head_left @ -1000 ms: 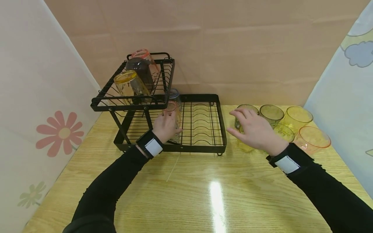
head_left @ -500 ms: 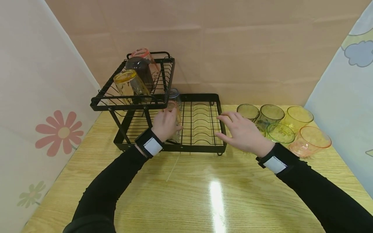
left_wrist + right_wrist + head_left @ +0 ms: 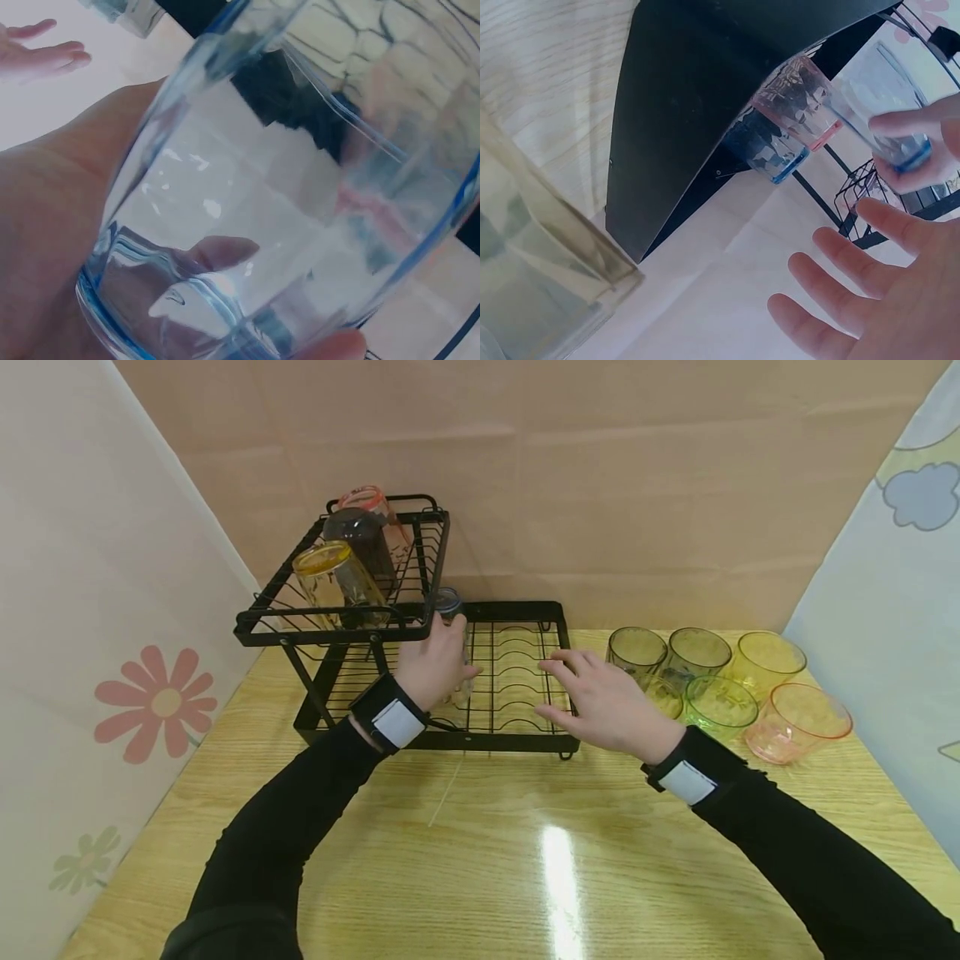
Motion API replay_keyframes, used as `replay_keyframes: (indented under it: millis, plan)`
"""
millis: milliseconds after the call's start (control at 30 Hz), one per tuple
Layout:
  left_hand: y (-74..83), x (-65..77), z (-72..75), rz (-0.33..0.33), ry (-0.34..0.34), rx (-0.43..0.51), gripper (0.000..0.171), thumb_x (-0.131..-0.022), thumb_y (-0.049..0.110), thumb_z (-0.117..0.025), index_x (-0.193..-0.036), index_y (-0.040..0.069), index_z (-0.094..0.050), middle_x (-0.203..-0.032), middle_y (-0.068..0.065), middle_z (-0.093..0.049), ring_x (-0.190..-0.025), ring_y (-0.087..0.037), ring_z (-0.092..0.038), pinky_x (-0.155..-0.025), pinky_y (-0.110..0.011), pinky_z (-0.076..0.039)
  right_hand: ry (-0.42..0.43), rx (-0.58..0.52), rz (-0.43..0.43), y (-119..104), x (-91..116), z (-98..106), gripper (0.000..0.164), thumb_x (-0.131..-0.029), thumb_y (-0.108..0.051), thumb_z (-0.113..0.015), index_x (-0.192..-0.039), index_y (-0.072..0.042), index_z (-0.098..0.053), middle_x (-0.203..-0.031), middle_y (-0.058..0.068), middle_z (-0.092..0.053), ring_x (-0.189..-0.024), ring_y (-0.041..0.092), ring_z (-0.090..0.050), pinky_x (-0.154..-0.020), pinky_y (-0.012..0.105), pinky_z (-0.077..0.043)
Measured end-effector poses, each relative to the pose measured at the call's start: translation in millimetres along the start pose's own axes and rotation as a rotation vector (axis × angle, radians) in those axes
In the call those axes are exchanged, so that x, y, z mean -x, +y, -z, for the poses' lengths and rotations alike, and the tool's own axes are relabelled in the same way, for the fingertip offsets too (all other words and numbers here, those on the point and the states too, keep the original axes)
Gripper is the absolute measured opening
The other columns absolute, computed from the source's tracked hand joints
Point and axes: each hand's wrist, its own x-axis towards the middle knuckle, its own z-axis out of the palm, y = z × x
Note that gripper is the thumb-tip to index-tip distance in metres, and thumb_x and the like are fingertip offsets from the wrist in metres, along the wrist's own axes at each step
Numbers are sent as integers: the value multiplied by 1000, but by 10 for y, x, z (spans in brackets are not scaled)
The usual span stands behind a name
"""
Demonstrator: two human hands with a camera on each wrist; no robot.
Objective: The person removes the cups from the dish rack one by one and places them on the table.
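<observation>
In the head view, my left hand [image 3: 431, 664] is over the lower tier of a black two-tier dish rack [image 3: 517, 743]. It grips a clear, blue-tinted glass [image 3: 225, 187], which fills much of the left wrist view. The right wrist view shows the thumb and fingers around that glass's thick base. Beside it on the rack stand a pink glass [image 3: 802, 105] and a blue glass [image 3: 772, 150], both upside down. My right hand [image 3: 607, 702] hovers near the rack's right side, fingers extended and apart, holding nothing.
Several tinted glasses, among them a green one [image 3: 722, 706] and a pink-orange one [image 3: 798, 722], stand upright on the wooden table [image 3: 487, 860] at the right. The upper tier bears a yellow glass [image 3: 337, 585], a dark glass [image 3: 360, 543] and a red-rimmed glass [image 3: 393, 527].
My right hand has moved left, from in front of the upright glasses to the rack's right edge. My left hand has shifted slightly up and right, now covering the pink glass in the head view.
</observation>
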Motion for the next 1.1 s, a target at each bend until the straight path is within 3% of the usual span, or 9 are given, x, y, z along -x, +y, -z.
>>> replay_keyframes:
  millis: [167, 333, 533, 600, 800, 967, 1100]
  plan:
    - [91, -25, 78, 30, -50, 103, 64, -83, 45, -75, -125, 3, -52, -126, -30, -49, -83, -30, -64, -50, -37, -54, 25, 4, 19, 7, 4, -26, 65, -95, -51, -56, -138, -3, -50, -135, 19, -47, -119, 36, -47, -91, 50, -45]
    - [135, -53, 97, 24, -56, 154, 64, -84, 49, -73, -124, 5, -51, -124, -28, -50, -101, -38, -59, -52, -41, -55, 44, 1, -13, -19, -4, -12, 67, -95, -54, -55, -141, -5, -46, -141, 21, -42, -123, 38, -45, -89, 53, -47]
    - [146, -75, 55, -19, -38, 308, 61, -83, 60, -67, -116, 11, -53, -96, -10, -54, -74, -25, -57, -48, -32, -47, 123, -42, -41, -52, 7, 14, 70, -93, -52, -58, -143, -6, -41, -146, 21, -36, -125, 41, -44, -88, 55, -47]
    - [176, -83, 25, -29, -24, 404, 61, -83, 60, -67, -118, 11, -53, -90, -5, -50, -66, -20, -52, -48, -30, -42, 147, -63, -52, -51, 28, 25, 71, -93, -51, -60, -144, -5, -40, -147, 20, -35, -126, 41, -42, -89, 55, -46]
    - [350, -101, -93, -48, 38, 783, 54, -87, 53, -68, -120, 12, -52, -83, -6, -48, -68, -20, -46, -55, -30, -33, 208, -116, -107, -21, 126, 64, 69, -93, -43, -64, -145, -4, -38, -148, 19, -33, -131, 39, -37, -84, 56, -47]
    - [495, -91, -204, -9, 32, 1075, 49, -90, 47, -66, -121, 13, -50, -99, -8, -55, -77, -18, -52, -59, -29, -42, 283, -191, -130, -24, 155, 90, 69, -95, -44, -59, -147, -5, -34, -150, 18, -33, -134, 39, -34, -94, 59, -42]
    - [583, -82, -272, 12, -9, 1339, 45, -95, 38, -63, -125, 8, -49, -113, -12, -53, -88, -26, -59, -62, -35, -55, 379, -285, -155, -44, 139, 110, 73, -96, -54, -50, -148, -6, -32, -150, 17, -33, -136, 37, -32, -98, 60, -38]
